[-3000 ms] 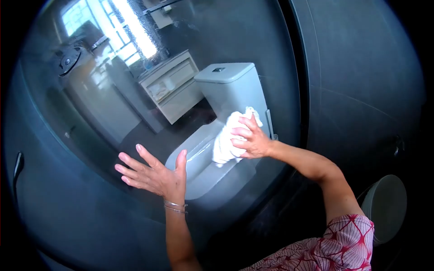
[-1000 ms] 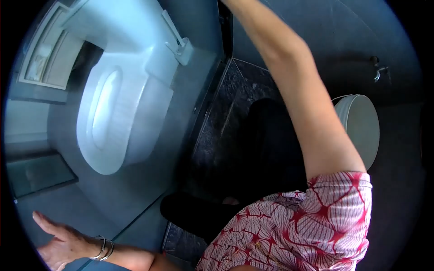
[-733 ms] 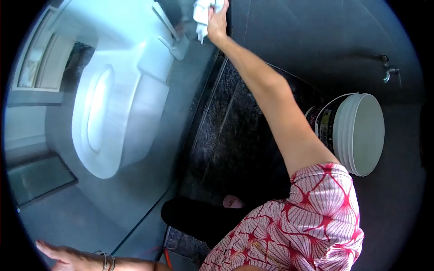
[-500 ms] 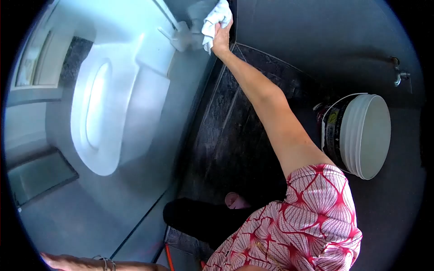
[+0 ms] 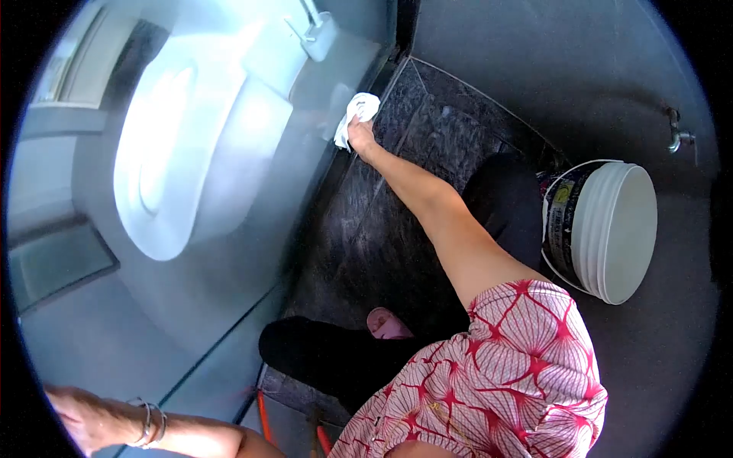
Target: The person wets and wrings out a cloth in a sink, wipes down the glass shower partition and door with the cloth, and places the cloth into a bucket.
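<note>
My right hand (image 5: 361,136) is closed on a white cloth (image 5: 357,111), pressed low against the glass panel (image 5: 252,252), near the panel's bottom edge. The right arm reaches out straight above the dark tiled floor (image 5: 359,237). At the lower left, my left hand (image 5: 72,416), with bracelets on its wrist, is by the near part of the glass. The dark border of the picture cuts off its fingers, so their grip is hidden.
Through the glass shows a white toilet (image 5: 164,168) with a brush holder (image 5: 319,37) beyond it. On the right are a white bucket (image 5: 618,233) and a wall tap (image 5: 676,131). A pink slipper (image 5: 388,324) and orange-red handles (image 5: 264,416) are near my legs.
My right hand and the cloth have come down the glass, closer to me. My left hand and forearm show higher in the picture, and a dark-clothed knee now appears beside the bucket.
</note>
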